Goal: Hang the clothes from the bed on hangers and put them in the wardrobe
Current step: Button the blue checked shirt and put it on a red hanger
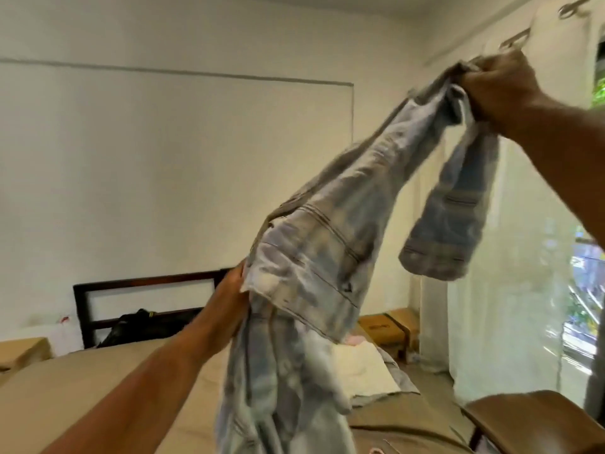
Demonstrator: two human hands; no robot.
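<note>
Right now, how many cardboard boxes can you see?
2. One cardboard box left of the bed, the other by the curtain at its far right. The jeans may hide more.

We find open room over the left half of the bed [82, 388], up to the black bag [137, 326] at its head edge. Jeans [314, 257] held aloft block the middle; a white garment [366, 368], cardboard boxes [389, 326] and a brown chair [537, 417] crowd the right edge.
</note>
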